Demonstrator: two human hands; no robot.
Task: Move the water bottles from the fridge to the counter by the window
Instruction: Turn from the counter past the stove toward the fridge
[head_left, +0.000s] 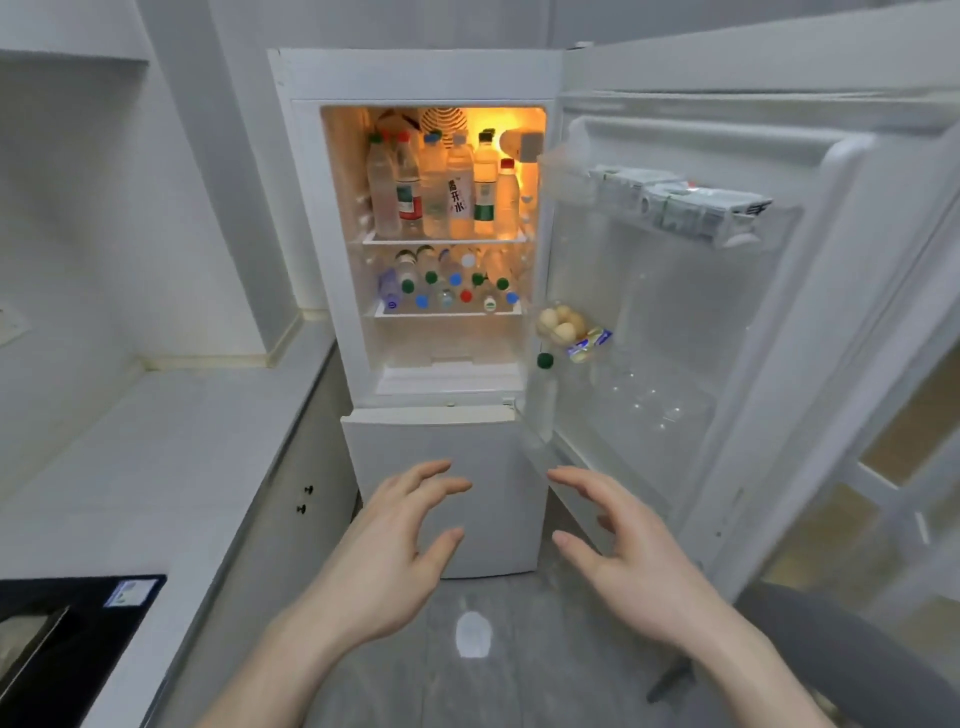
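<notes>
Both hands empty, fingers spread: left hand (400, 540), right hand (618, 545), low before the open fridge (311, 208). Water bottles (441, 182) stand packed to the top shelf's front edge, more lying on the shelf below (caps outward). Door (779, 364) swung right; the reach looks clear.

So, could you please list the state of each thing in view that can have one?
Fridge door: open.
Fridge light: on.
Lower drawer: shut.
Top-shelf bottles: upright, capped.
Second-shelf bottles: lying down, caps outward.
Left hand: open, empty.
Right hand: open, empty.
</notes>
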